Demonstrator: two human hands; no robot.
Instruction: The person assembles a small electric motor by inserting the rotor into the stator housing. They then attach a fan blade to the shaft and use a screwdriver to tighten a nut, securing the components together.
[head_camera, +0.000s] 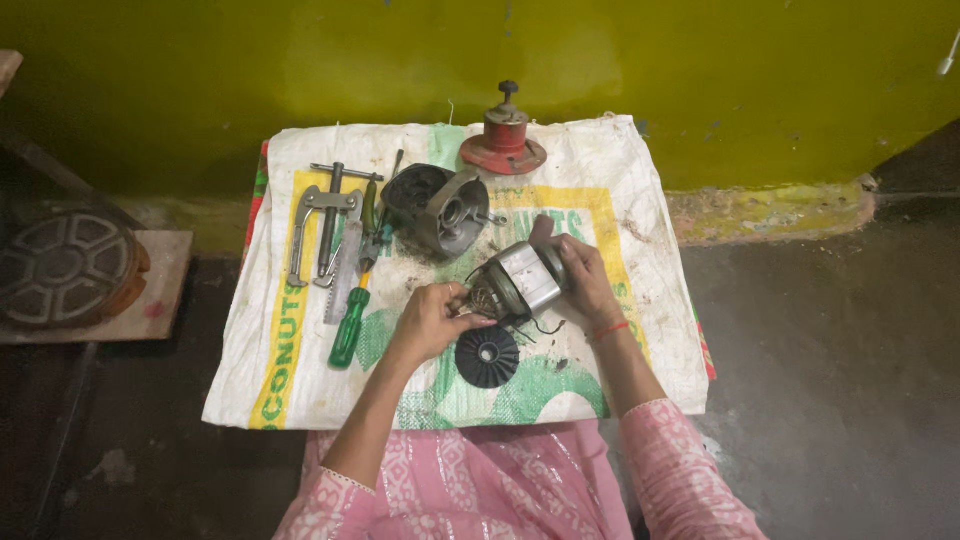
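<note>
Woven sack (600, 200) spread over the surface keeps parts together and clean. Motor stator (520, 280) sits mid-sack, long axis tilted: winding end near-left, shell end far-right. My right hand (585, 285) is clamped round the shell to steady it; left hand (430, 320) fingers pinched together at the windings. Black fan disc (487, 356) lies flat just near.
</note>
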